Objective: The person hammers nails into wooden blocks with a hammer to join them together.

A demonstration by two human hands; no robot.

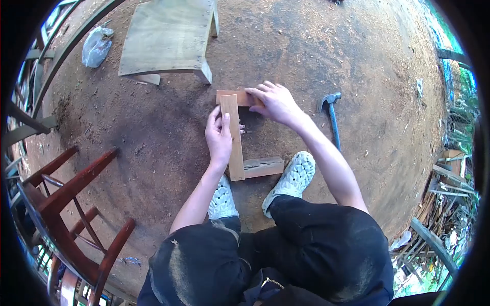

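The person's left hand [219, 137] is closed around a long flat strip of wood [234, 148], with the thumb on top and the fingers reaching under it. The right hand [275, 104] grips the right part of a short piece of wood [227, 97], which meets the far end of the strip. The near end of the strip lies over the left end of a rough wooden block [271, 172], close to the right white shoe [290, 179]. So three pieces are lined up like a big letter C above the dirt floor [286, 56]. The work looks only partly done, since no strip goes across the open right side. It is too small to tell if any nails hold the pieces together yet. The blue hammer [334, 122] lies on the floor to the right, and neither hand is touching it. Past the pieces stands a low wooden stool [166, 38].
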